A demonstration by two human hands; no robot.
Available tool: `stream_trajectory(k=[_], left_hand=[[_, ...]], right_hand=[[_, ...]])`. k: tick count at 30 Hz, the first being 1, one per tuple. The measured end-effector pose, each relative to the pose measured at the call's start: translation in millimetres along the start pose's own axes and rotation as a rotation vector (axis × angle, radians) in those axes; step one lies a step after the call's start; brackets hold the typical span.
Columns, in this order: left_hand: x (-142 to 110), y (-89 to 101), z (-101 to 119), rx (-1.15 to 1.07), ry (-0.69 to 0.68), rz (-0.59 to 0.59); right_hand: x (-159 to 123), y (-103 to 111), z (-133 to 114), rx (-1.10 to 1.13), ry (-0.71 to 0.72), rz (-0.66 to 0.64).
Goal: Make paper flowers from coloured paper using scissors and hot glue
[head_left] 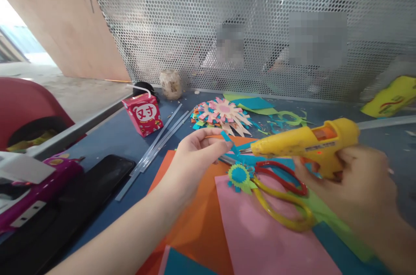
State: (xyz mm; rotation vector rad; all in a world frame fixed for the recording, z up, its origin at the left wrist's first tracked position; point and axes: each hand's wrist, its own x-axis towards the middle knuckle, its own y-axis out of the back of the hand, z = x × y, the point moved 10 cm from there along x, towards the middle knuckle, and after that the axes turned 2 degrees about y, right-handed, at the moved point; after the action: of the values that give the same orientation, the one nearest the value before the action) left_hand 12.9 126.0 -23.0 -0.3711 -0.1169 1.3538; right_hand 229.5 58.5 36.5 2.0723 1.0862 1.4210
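Note:
A yellow glue gun (292,142) is gripped by my right hand (360,188), its metal nozzle pointing left. The nozzle tip meets or nearly meets a small blue paper strip (232,142), pinched between the thumb and fingers of my left hand (201,147). Just below lies a small blue and green paper rosette (239,174). Scissors with one red and one yellow handle (282,210) rest beside it, their blades partly hidden. Underneath are sheets of orange paper (191,223) and pink paper (260,223), with blue and green sheets at the right.
Several finished paper rosettes (222,112) are piled at the back, near green paper scraps (289,116). Clear glue sticks (156,149), a red drink carton (143,112), a jar (171,84) and a black phone (107,175) lie leftward. A perforated metal panel (182,14) borders the blue table.

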Motion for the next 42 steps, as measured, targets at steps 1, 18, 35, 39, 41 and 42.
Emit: stream_trajectory(k=[1, 18, 35, 39, 41, 42], left_hand=[[0.9, 1.1, 0.7, 0.003, -0.008, 0.008], [-0.2, 2.1, -1.5, 0.052, 0.007, 0.062], [1.6, 5.7, 1.5, 0.067, 0.002, 0.063], [0.7, 3.8, 1.2, 0.066, 0.004, 0.044], [0.3, 2.3, 0.2, 0.064, 0.004, 0.024], [0.2, 1.4, -1.0, 0.063, 0.009, 0.013]], right_hand=[[0.6, -1.9, 4.5, 0.008, -0.033, -0.011], [-1.5, -15.6, 26.0, 0.064, -0.140, -0.094], [11.9, -24.0, 33.1, -0.010, -0.142, -0.121], [20.2, -17.6, 53.1, -0.082, -0.235, -0.138], [23.1, -14.6, 70.7, -0.128, -0.300, -0.163], [23.8, -12.8, 81.1, -0.149, -0.338, -0.174]])
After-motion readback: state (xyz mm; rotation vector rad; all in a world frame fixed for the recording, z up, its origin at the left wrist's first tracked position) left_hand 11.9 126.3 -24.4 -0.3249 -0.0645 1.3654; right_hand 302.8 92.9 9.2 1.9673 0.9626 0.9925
